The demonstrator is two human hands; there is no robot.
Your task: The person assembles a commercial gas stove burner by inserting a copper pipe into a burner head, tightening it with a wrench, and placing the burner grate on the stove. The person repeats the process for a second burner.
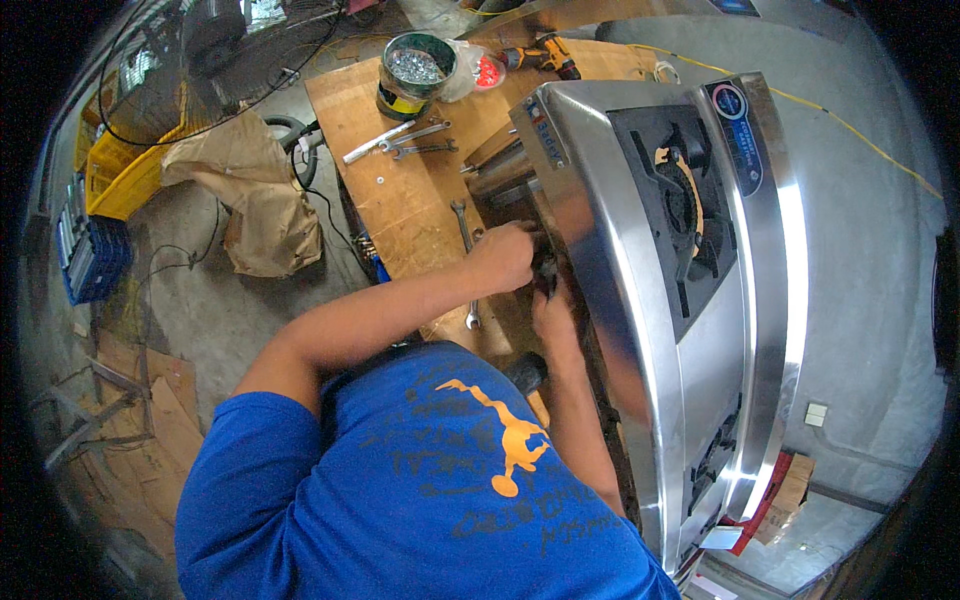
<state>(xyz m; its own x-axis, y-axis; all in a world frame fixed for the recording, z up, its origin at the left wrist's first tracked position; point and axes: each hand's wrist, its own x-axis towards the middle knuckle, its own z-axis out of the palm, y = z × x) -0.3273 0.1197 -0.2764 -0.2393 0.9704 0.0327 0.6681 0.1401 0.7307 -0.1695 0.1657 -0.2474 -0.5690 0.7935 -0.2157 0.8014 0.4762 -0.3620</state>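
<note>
Stainless-steel gas stove (640, 250), tipped on its side edge, right of centre in the frame; polished sheet metal, curved rim, black burner grates facing right. It rests against a plywood tabletop (400, 190), bare and scuffed, at upper centre. Concrete floor (200, 300) on the left, littered with crumpled brown paper (255, 200), flattened cardboard, black cables; yellow crate (125, 170) and blue crate (90, 255) at far left.

On the tabletop: green tin of shiny screws (415, 70) at top centre, several chrome wrenches (415, 140) below it, a cordless drill (540, 55) at the top edge, one more wrench (465, 230) near the stove's underside.

Left hand (505, 255) at frame centre, fingers curled at the stove's dark underside; what it grips is hidden. Right hand (552, 315) just below it, pressed to the same edge, fingers tucked under; cannot tell whether it clasps anything. Both hands touch the stove, close together.
</note>
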